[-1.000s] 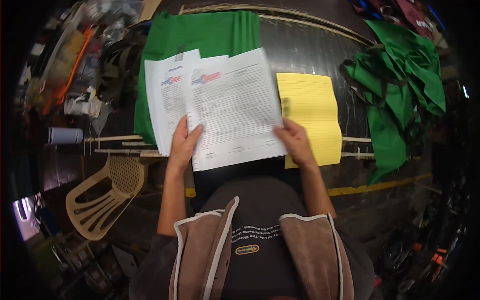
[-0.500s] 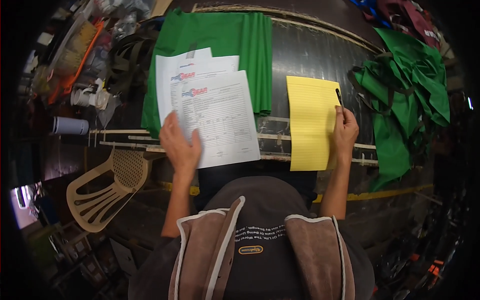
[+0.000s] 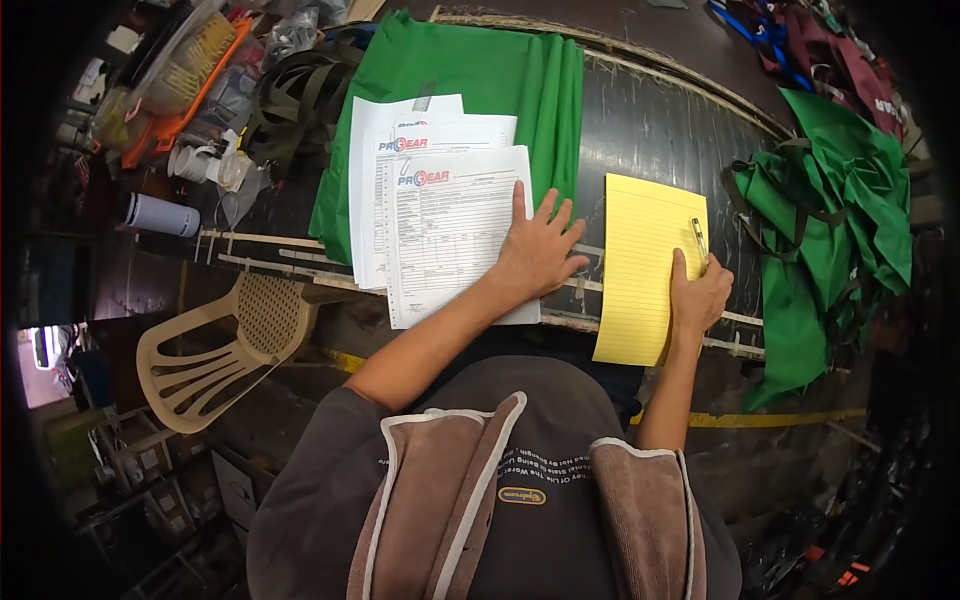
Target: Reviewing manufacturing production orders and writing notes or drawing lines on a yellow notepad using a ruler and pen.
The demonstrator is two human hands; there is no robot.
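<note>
Several white printed forms (image 3: 455,245) lie fanned over a folded green fabric (image 3: 465,75), with a paper clip on the top sheets. My left hand (image 3: 538,250) rests with fingers spread across the right edge of the top form, gripping nothing. To its right is a yellow lined paper pad (image 3: 640,265). My right hand (image 3: 700,295) is at the pad's right edge, thumb on the paper and fingers curled. A pen (image 3: 699,240) sticks up from that hand.
Green fabric with dark straps (image 3: 820,230) hangs over the table at the right. Dark straps (image 3: 300,105), white spools, a white cylinder (image 3: 162,214) and an orange-edged bin (image 3: 190,85) crowd the left. A tan plastic chair (image 3: 230,350) stands at the near left.
My left hand has moved from the forms' lower left to their right edge, its fingers now spread. My right hand still holds the pen at the pad. The whole view has shifted slightly.
</note>
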